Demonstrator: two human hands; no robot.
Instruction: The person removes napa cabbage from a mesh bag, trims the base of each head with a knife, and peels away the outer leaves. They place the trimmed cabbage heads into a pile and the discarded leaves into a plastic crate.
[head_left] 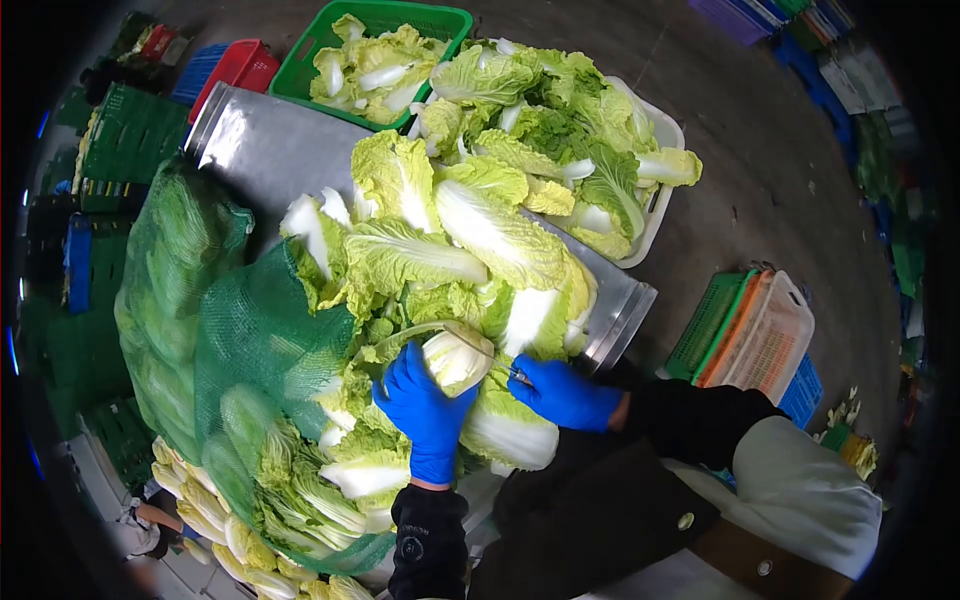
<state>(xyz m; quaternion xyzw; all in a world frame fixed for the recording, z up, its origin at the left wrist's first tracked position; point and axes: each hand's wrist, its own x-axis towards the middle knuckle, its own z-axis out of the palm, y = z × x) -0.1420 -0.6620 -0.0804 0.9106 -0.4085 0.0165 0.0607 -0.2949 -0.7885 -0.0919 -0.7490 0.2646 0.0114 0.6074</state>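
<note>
One pale, trimmed cabbage heart [455, 362] sits right at the fingers of the left hand [428, 415], which cup its left and near sides, slightly spread and bent around it. Its rounded, whitish end faces up; the long axis seems to run away from the wearer, leaning a little, though foreshortening makes the exact angle hard to tell. The right hand [565, 393] has its fingers curled tightly round the handle of one knife [519, 376]. The thin blade reaches from those fingers toward the upper right of the heart; whether it touches cannot be told.

Beyond both hands' fingers lies a heap of loose leaves [500, 225], too overlapped to count, on one metal tabletop [275, 150]. Left of the left fingers, green netting [240, 310] bulges with cabbages; whether it is one bag or two is unclear. Farther ahead of the fingers stand two containers of leaves: one green crate [455, 20] and, to its right, one white crate [655, 215]. Well to the right of the right fingers, crates in green, orange, whitish and blue [745, 330] stand together on the floor
</note>
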